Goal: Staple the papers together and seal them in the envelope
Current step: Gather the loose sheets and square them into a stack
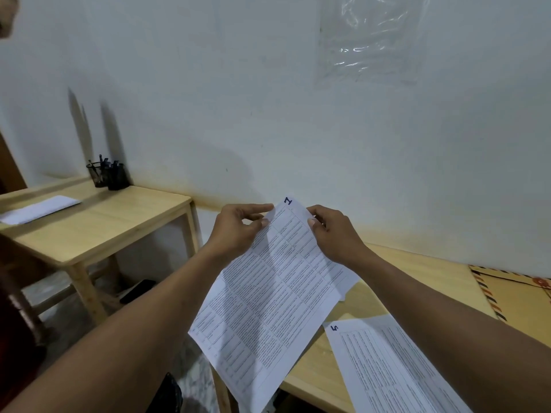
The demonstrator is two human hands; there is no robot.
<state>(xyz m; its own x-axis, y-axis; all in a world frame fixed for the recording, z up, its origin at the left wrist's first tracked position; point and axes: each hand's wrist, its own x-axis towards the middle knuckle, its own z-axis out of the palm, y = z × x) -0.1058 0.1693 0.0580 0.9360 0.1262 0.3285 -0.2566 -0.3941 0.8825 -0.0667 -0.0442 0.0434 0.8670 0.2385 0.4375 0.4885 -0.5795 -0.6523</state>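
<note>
Head | left hand (235, 231), right hand (334, 234) pinch papers (268, 308) | envelope (521, 293) cut off right

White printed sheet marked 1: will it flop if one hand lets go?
Probably: the white printed sheet marked 1 looks thin and bows between left hand and right hand. Likely light: fingers pinching its top corners hold it.

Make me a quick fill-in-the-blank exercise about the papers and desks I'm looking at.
1. The left hand and right hand pinch the held papers, whose top sheet is numbered ___.
2. The stripe-edged envelope lies on the table to the person's ___.
3. The black pen holders stand against the ___.
Missing words: 1; right; wall.
</note>
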